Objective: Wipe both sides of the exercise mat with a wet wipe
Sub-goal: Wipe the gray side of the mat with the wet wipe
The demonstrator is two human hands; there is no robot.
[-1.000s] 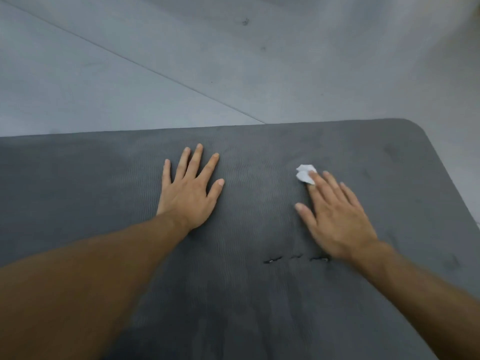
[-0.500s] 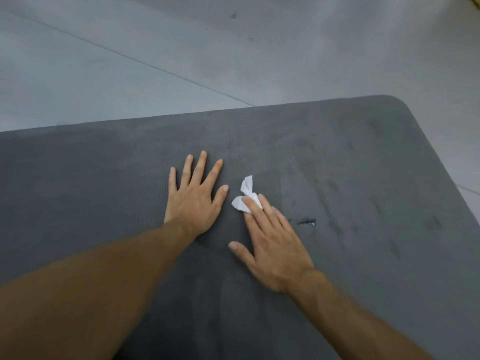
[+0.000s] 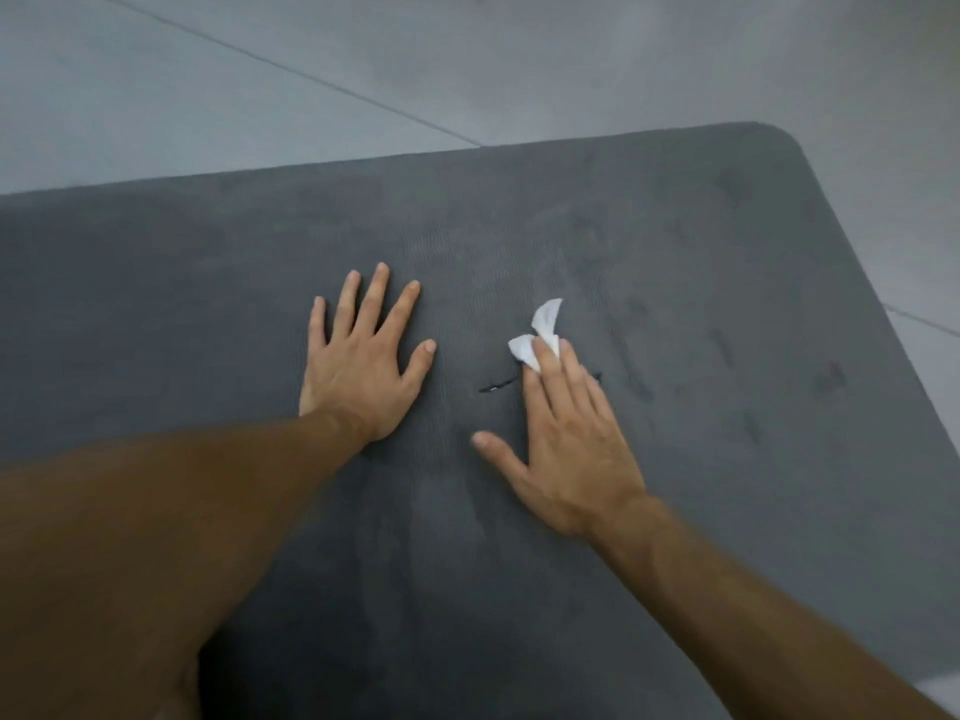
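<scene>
Head view: dark grey exercise mat (image 3: 675, 283) flat on pale tiled floor (image 3: 260, 96); left hand (image 3: 358, 366) spread, palm down on mat; right hand (image 3: 566, 439) with straight fingers pressing crumpled white wet wipe (image 3: 540, 335) onto mat, thumb splayed

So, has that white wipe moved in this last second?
Yes: the wipe slid left, nearly to the planted left hand, then partway back right, pressed by the right hand.
</scene>
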